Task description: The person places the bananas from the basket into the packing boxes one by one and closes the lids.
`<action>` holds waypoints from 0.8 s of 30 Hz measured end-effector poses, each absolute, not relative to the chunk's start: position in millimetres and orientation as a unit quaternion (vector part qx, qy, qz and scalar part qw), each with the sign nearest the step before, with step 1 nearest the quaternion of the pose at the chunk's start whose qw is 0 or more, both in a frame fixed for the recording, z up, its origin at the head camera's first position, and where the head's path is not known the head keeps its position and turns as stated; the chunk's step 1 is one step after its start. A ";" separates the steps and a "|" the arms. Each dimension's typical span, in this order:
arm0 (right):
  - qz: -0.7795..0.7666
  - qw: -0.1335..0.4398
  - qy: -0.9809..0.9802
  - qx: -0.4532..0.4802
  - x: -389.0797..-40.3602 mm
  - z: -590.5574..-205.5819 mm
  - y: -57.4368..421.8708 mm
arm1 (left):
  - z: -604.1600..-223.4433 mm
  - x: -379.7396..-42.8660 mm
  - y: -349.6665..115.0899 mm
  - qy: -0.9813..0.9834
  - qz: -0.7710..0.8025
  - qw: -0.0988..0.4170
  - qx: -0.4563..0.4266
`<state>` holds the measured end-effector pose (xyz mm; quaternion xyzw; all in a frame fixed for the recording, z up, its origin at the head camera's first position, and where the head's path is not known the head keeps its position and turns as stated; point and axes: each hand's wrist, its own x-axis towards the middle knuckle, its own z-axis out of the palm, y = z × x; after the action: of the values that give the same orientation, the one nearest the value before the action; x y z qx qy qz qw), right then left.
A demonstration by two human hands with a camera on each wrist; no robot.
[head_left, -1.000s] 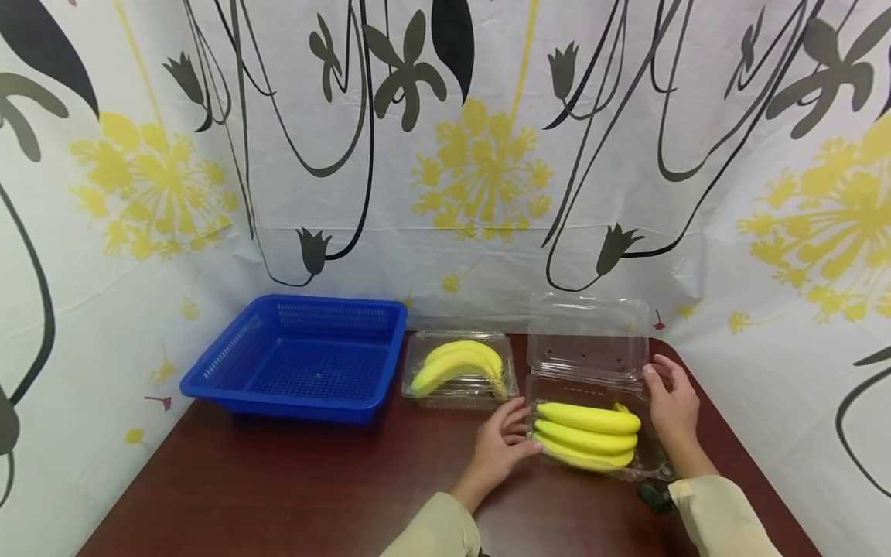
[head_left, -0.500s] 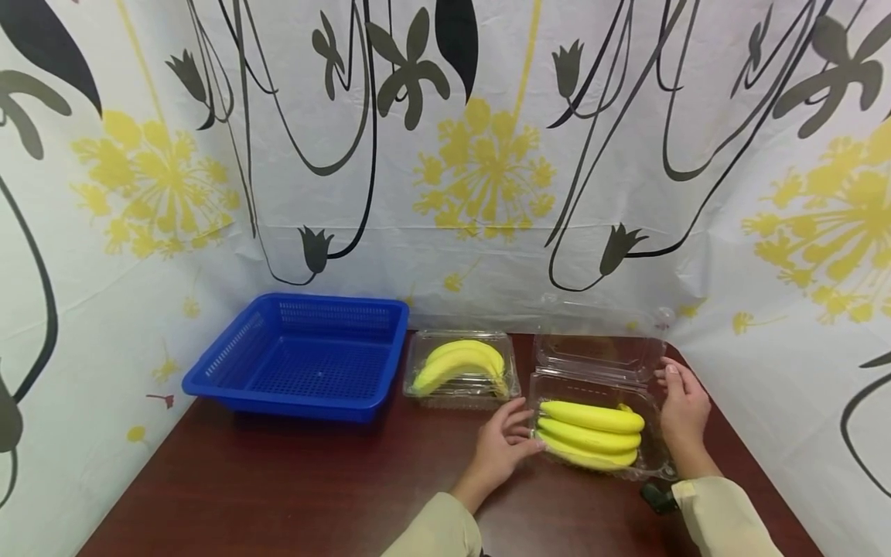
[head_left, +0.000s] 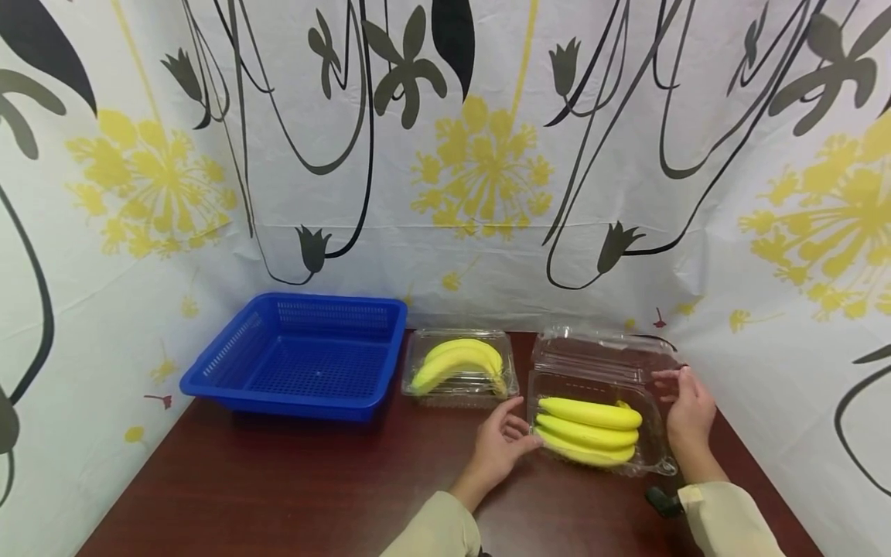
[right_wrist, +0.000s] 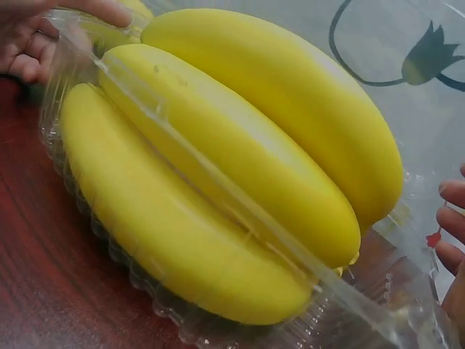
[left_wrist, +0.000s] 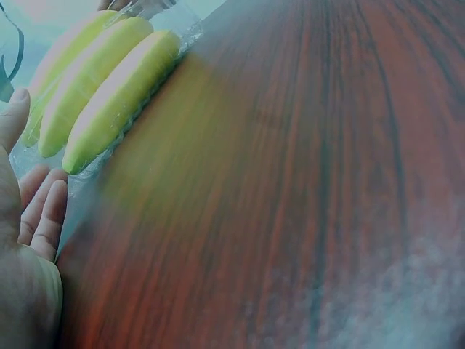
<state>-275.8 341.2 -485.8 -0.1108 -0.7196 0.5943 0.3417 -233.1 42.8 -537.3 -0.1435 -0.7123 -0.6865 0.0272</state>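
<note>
A clear plastic clamshell box (head_left: 650, 445) sits on the right of the table with its lid (head_left: 592, 352) folded back. Three yellow bananas (head_left: 590, 437) lie side by side in its base, large in the right wrist view. At the box's left side is my left hand (head_left: 497, 445), thumb at the near left edge and fingers loosely bent; in the left wrist view these fingers (left_wrist: 47, 211) reach to the box's end. My right hand (head_left: 691, 414) is beside the right edge of the lid, its fingers relaxed. Whether its fingertips touch the lid cannot be told.
A closed clear box (head_left: 459, 367) with bananas in it stands left of the open one. Farther left is a blue plastic basket (head_left: 292, 414). A patterned cloth (head_left: 480, 271) hangs behind the table. A small dark object (head_left: 663, 501) is by the right sleeve.
The lid has tipped back and down from near upright to a low slant. My right hand has moved slightly right along with it. The left hand stays in place.
</note>
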 end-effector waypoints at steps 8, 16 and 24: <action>0.708 0.301 -0.625 -0.135 -262.8 -486.3 343.2 | -537.9 -233.4 41.6 -0.706 -0.694 0.015 -0.141; 0.686 0.268 -0.659 -0.151 -253.7 -493.6 341.5 | -537.5 -233.6 39.7 -0.703 -0.696 0.011 -0.146; 0.729 0.201 -0.646 -0.098 -243.4 -502.2 350.9 | -538.3 -231.1 40.8 -0.701 -0.696 0.013 -0.155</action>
<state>-243.4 350.9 -502.2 -0.0979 -0.6465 0.7295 0.2009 -231.1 40.8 -538.3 -0.1548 -0.7009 -0.6962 0.0128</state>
